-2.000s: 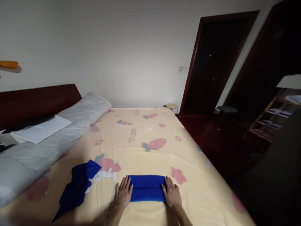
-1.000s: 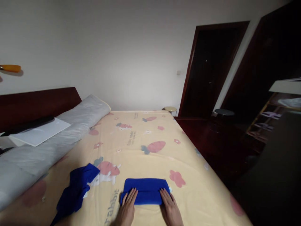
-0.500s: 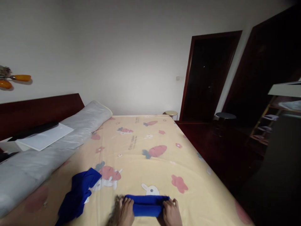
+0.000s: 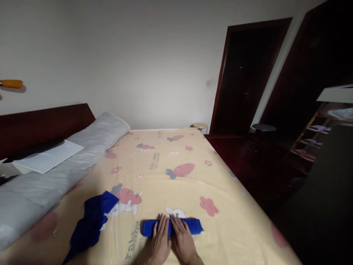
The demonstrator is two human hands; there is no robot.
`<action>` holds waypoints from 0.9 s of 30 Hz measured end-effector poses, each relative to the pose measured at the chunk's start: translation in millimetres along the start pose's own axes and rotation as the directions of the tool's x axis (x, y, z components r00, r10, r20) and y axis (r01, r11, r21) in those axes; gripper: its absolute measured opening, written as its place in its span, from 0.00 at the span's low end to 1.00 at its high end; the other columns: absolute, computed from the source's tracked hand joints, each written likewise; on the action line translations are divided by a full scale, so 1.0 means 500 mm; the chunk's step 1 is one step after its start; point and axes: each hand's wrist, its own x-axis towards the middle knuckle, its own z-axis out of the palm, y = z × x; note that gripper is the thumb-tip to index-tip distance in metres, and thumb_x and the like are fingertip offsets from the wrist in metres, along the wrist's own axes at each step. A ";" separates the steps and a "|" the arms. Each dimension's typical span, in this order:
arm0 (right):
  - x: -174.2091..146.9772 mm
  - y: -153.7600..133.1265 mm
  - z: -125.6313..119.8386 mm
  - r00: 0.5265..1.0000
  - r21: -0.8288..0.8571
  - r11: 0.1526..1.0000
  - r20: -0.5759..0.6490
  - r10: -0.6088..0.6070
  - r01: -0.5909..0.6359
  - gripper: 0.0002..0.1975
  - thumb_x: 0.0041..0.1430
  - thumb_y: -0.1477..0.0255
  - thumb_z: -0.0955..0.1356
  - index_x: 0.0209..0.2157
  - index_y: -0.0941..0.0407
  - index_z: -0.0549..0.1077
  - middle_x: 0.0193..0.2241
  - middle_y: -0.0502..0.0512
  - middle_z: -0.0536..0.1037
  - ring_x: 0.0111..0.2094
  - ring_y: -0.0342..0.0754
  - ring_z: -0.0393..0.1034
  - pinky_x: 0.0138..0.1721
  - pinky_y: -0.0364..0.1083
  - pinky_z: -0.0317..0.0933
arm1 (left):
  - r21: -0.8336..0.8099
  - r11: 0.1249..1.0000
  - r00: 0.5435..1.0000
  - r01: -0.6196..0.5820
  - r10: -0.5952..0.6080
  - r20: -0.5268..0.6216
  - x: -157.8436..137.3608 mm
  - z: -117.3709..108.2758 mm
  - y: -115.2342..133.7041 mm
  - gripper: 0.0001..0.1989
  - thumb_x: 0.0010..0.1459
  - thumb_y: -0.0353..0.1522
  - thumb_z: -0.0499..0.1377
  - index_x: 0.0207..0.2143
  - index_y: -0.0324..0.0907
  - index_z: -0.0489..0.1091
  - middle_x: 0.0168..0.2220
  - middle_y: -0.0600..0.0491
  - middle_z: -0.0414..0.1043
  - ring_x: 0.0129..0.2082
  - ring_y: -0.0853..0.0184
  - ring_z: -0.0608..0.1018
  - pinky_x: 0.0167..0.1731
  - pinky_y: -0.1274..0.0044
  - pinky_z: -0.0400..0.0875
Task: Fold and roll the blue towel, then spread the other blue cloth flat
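A blue cloth (image 4: 194,225), folded into a narrow flat strip, lies crosswise on the bed near me. My left hand (image 4: 161,241) rests flat on its middle-left part, fingers stretched out and pointing away from me. Close beside it, my right hand (image 4: 182,237) presses flat on the middle of the strip, fingers also extended. Both ends of the strip stick out past the hands. Off to the left, a second blue cloth (image 4: 89,222) lies crumpled, with a small white tag showing at its right edge.
The bed sheet (image 4: 154,176) is yellow with carrots, rabbits and flowers. A rolled grey quilt (image 4: 102,134) lies along the headboard (image 4: 49,117), with a white flat box (image 4: 49,156) on it. Stools (image 4: 200,126) stand beyond the bed; a shelf rack (image 4: 311,136) is at right.
Both hands have let go of the strip's ends and moved inward to lie flat on its middle. The strip looks narrower and flatter. The camera view has shifted slightly.
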 end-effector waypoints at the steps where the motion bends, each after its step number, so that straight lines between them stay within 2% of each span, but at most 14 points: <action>1: 0.004 -0.009 0.007 0.999 0.009 1.000 0.024 -0.025 0.024 0.34 0.56 0.70 0.60 0.65 0.56 0.54 0.66 0.54 0.53 0.66 0.54 0.49 0.64 0.56 0.49 | 0.001 1.000 1.000 -0.017 0.017 0.013 0.004 0.006 0.008 0.36 0.54 0.26 0.47 0.67 0.44 0.46 0.68 0.55 0.43 0.68 0.63 0.51 0.65 0.64 0.52; 5: 0.015 -0.008 0.028 0.998 -0.030 0.998 -0.006 -0.058 0.058 0.34 0.56 0.74 0.59 0.65 0.57 0.51 0.66 0.54 0.52 0.66 0.53 0.49 0.64 0.56 0.50 | 0.033 0.999 0.999 -0.037 0.036 0.022 0.022 0.017 0.011 0.34 0.57 0.28 0.48 0.67 0.42 0.46 0.68 0.53 0.44 0.68 0.61 0.53 0.65 0.63 0.53; 10: 0.006 0.055 0.035 0.972 -0.151 0.980 -0.177 -0.156 0.130 0.34 0.60 0.72 0.59 0.67 0.53 0.44 0.66 0.54 0.54 0.65 0.51 0.52 0.62 0.55 0.54 | 0.124 0.990 0.997 -0.072 0.076 -0.031 0.021 0.004 -0.039 0.34 0.60 0.35 0.52 0.67 0.43 0.45 0.68 0.52 0.45 0.67 0.58 0.55 0.63 0.61 0.57; 14: -0.012 0.102 0.020 0.961 -0.198 0.972 -0.222 -0.167 0.123 0.36 0.61 0.71 0.59 0.67 0.53 0.40 0.65 0.54 0.56 0.65 0.52 0.54 0.61 0.54 0.53 | 0.164 0.985 0.999 -0.045 0.046 0.001 0.009 -0.011 -0.077 0.36 0.58 0.35 0.54 0.67 0.44 0.46 0.68 0.53 0.46 0.67 0.58 0.55 0.63 0.60 0.56; 20: -0.044 0.165 0.004 0.965 -0.243 0.969 -0.241 -0.106 0.046 0.33 0.65 0.63 0.58 0.67 0.50 0.40 0.65 0.51 0.57 0.64 0.49 0.55 0.61 0.53 0.53 | 0.223 0.975 0.998 -0.008 0.023 -0.065 -0.012 -0.011 -0.117 0.35 0.58 0.33 0.53 0.67 0.46 0.46 0.68 0.54 0.48 0.67 0.60 0.55 0.64 0.59 0.52; 24: -0.061 0.202 0.010 0.973 -0.232 0.972 -0.229 -0.012 -0.042 0.30 0.64 0.66 0.57 0.67 0.49 0.45 0.65 0.50 0.57 0.65 0.50 0.53 0.61 0.55 0.54 | 0.233 0.972 0.991 0.032 0.000 -0.135 -0.026 0.000 -0.135 0.36 0.57 0.31 0.52 0.67 0.46 0.46 0.68 0.54 0.48 0.68 0.60 0.53 0.66 0.58 0.47; 27: -0.060 0.198 0.022 0.963 -0.239 0.963 -0.263 0.062 -0.128 0.30 0.63 0.69 0.56 0.66 0.49 0.48 0.65 0.50 0.56 0.65 0.53 0.53 0.60 0.60 0.55 | 0.215 0.972 0.980 0.094 -0.052 -0.192 -0.030 0.011 -0.123 0.35 0.55 0.29 0.50 0.66 0.46 0.48 0.68 0.55 0.47 0.68 0.60 0.51 0.67 0.56 0.41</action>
